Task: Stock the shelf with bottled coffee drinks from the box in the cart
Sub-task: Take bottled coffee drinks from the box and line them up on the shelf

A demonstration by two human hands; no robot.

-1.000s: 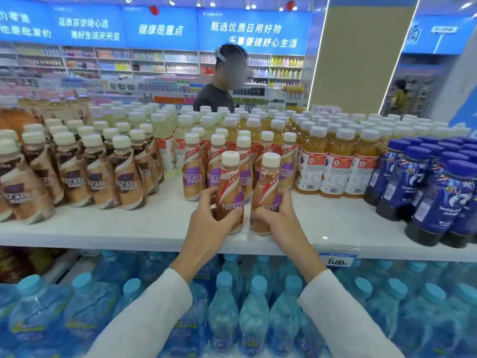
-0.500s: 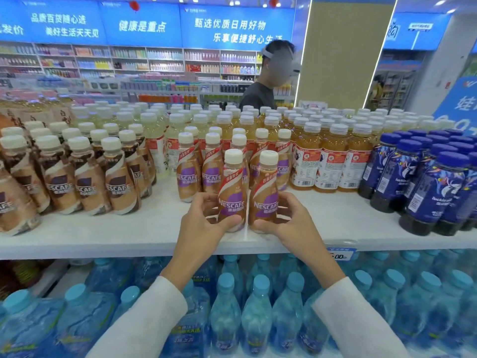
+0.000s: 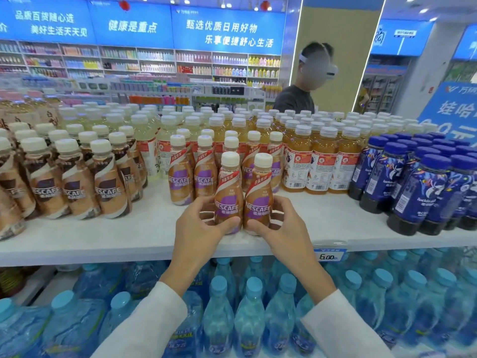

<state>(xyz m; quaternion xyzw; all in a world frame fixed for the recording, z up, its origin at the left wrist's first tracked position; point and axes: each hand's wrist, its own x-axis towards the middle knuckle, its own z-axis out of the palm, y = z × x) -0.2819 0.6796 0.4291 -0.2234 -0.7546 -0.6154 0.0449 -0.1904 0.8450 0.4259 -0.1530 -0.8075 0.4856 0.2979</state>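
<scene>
Closest in, down at 6 o'clock, the lower tier is packed with blue-capped water bottles (image 3: 247, 313), and two white sleeves come up over them, left sleeve (image 3: 144, 324) from about 7 and right sleeve (image 3: 343, 324) from about 5. Above that is the front edge of the white shelf (image 3: 103, 241), with a price tag (image 3: 329, 254) reading 6.00 clipped on at roughly 4 o'clock from centre.

The two coffee drinks being stocked stand upright side by side near the shelf's front, basically touching, dead centre of the view. The left hand (image 3: 198, 228) is wrapped round the lower half of the left coffee bottle (image 3: 228, 195), thumb across the front, fingers curled behind, and the right hand (image 3: 286, 228) mirrors that on the right coffee bottle (image 3: 259, 195). So both hands are grasping, one bottle each. Can't tell if the bases are fully down on the shelf.

Just behind them at 12 o'clock are rows of matching purple-label coffee bottles (image 3: 180, 177). At 9 o'clock there's a block of brown-label Nescafe bottles (image 3: 108, 187), at 2 o'clock amber red-label bottles (image 3: 320, 166), at 3 o'clock dark blue bottles (image 3: 413, 192). Further back, 11 to 1, loads of pale white-capped bottles (image 3: 144, 130). Past the display at 1 o'clock stands a person (image 3: 296, 99) in a dark tee with a white headset (image 3: 331, 69), and the far wall has stocked shelves (image 3: 154, 60) under big blue banners (image 3: 227, 29)
</scene>
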